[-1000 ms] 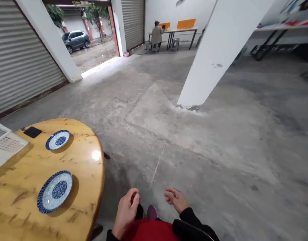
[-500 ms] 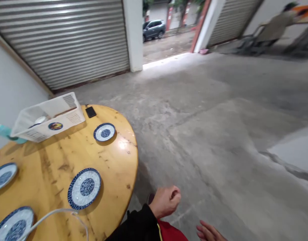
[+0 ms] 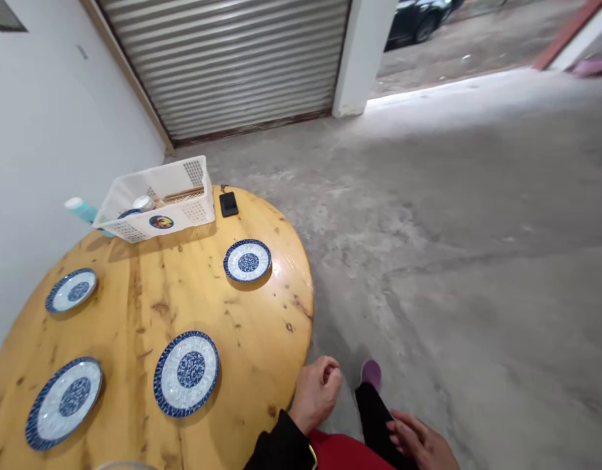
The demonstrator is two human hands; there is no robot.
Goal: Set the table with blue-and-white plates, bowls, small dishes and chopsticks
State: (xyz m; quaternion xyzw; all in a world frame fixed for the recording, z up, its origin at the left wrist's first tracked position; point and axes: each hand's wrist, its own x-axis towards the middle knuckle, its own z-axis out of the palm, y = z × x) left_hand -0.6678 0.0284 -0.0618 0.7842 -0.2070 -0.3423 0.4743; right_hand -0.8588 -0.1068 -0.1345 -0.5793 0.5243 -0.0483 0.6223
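My left hand [image 3: 315,395], in a black sleeve, is curled into a loose fist beside the right edge of the round wooden table [image 3: 252,365]. Nothing shows inside its fingers. Lower and to the right, my right hand [image 3: 421,440] hangs over my dark trouser leg, fingers loosely stretched and holding nothing visible. Closest to my left hand is a blue-and-white plate [image 3: 186,373] on the table. Another plate [image 3: 247,260] lies farther back, and two more plates, a near one [image 3: 63,403] and a far one [image 3: 70,290], rest on the left side.
A white plastic basket [image 3: 183,212] at the table's back holds sticks and a white round item. Next to it are a black phone [image 3: 228,203] and a teal bottle [image 3: 85,212]. A rolled shutter [image 3: 242,65] and a doorway stand beyond the concrete floor [image 3: 452,261].
The view has swung left, bringing more of the table and its plates into frame. Both hands keep much the same pose. The white cable has mostly dropped out of view at the bottom.
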